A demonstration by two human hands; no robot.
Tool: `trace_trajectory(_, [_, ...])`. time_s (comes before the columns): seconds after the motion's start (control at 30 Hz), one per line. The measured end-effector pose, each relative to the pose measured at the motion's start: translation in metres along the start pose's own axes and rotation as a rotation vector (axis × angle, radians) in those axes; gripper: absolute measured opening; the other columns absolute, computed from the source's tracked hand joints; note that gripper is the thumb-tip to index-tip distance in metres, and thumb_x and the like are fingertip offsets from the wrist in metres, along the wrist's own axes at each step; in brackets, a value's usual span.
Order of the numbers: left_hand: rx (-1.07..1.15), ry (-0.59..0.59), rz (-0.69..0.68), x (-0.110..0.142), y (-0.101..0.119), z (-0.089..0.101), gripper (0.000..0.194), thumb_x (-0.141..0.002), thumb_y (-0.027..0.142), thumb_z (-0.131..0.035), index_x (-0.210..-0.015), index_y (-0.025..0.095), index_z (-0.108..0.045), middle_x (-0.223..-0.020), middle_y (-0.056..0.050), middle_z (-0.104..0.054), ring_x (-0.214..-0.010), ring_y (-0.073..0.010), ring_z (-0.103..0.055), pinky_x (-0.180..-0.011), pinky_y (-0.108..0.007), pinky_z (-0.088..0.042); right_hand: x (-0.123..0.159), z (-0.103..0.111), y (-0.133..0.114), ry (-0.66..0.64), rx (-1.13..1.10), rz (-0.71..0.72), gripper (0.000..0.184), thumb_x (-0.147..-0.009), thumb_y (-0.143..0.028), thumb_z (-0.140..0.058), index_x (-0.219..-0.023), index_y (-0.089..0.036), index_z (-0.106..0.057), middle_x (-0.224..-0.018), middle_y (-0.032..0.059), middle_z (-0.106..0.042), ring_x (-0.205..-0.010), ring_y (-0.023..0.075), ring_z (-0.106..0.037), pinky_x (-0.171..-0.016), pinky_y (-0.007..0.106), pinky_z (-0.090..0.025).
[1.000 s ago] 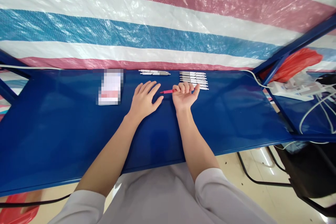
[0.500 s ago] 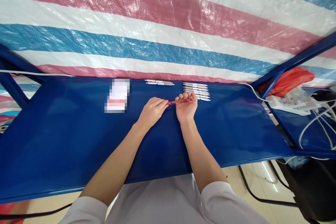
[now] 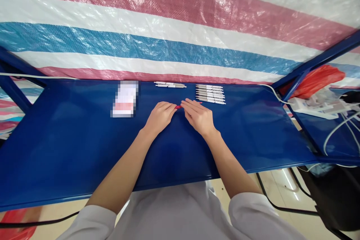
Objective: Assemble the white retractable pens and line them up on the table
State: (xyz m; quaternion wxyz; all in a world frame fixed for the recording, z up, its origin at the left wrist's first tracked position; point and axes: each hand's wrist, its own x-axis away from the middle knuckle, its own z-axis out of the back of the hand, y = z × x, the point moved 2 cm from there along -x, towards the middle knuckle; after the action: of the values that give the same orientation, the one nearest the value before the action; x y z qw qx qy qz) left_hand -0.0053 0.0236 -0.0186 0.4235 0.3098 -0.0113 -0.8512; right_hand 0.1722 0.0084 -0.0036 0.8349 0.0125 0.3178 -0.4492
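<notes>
1. Left hand pinches one end of the red pen, fingers closed
2. Right hand grips the rest under folded fingers, far tip poking out
3. The pen spans both hands over the blue table, near white pens

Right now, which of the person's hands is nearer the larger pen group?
Right. The right hand is by the near-left corner of the larger pen group; the left hand is farther off to the left.

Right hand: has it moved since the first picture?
Yes: the right hand has shifted toward the near edge of the blue table, relative to the larger group of white pens.
</notes>
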Motion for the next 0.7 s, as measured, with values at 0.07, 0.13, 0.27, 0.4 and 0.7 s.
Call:
trace_trajectory(0.07, [-0.016, -0.016, -0.005, 0.000, 0.001, 0.001, 0.028, -0.099, 0.025, -0.044, -0.100, 0.014, -0.069, -0.096, -0.009, -0.073, -0.092, -0.0230, -0.067, -0.091, -0.039, -0.051, 0.002, -0.004, -0.002, -0.052, 0.044, 0.046, 0.033, -0.095, -0.015, -0.046, -0.116, -0.023, -0.070, -0.122, 0.0013, -0.070, -0.119, 0.0170, -0.063, -0.109, 0.034, -0.048])
trace_trajectory(0.13, [-0.029, -0.043, -0.023, 0.000, 0.003, 0.002, 0.029, -0.099, 0.025, -0.043, -0.099, 0.013, -0.070, -0.094, -0.009, -0.073, -0.092, -0.0233, -0.066, -0.090, -0.039, -0.050, 0.003, -0.007, -0.002, -0.079, 0.065, 0.063, 0.033, -0.096, -0.015, -0.045, -0.115, -0.023, -0.070, -0.121, 0.0010, -0.071, -0.116, 0.0165, -0.066, -0.106, 0.033, -0.049])
trace_trajectory(0.27, [-0.020, -0.099, -0.043, 0.002, 0.006, 0.003, 0.032, -0.100, 0.027, -0.042, -0.099, 0.013, -0.071, -0.092, -0.009, -0.073, -0.091, -0.0226, -0.066, -0.091, -0.038, -0.049, 0.002, -0.007, 0.001, -0.120, 0.079, 0.103, 0.032, -0.097, -0.018, -0.044, -0.112, -0.025, -0.072, -0.116, -0.0008, -0.073, -0.104, 0.0145, -0.070, -0.090, 0.025, -0.055])
trace_trajectory(0.4, [-0.020, -0.132, 0.010, 0.006, 0.006, 0.005, 0.032, -0.099, 0.034, -0.044, -0.103, 0.019, -0.072, -0.104, -0.006, -0.074, -0.100, -0.0222, -0.065, -0.095, -0.039, -0.046, 0.001, 0.000, 0.008, -0.149, 0.091, 0.186, 0.031, -0.098, -0.018, -0.044, -0.111, -0.025, -0.071, -0.114, -0.0017, -0.074, -0.100, 0.0139, -0.071, -0.079, 0.023, -0.054])
trace_trajectory(0.7, [-0.223, -0.264, 0.226, 0.011, 0.006, 0.005, 0.051, -0.096, 0.048, -0.043, -0.137, 0.020, -0.055, -0.148, -0.013, -0.047, -0.139, -0.0333, -0.039, -0.116, -0.055, -0.023, 0.006, 0.029, 0.046, -0.224, 0.188, 0.133, 0.028, -0.096, -0.018, -0.048, -0.109, -0.026, -0.071, -0.112, 0.0008, -0.075, -0.096, 0.0140, -0.070, -0.071, 0.021, -0.049])
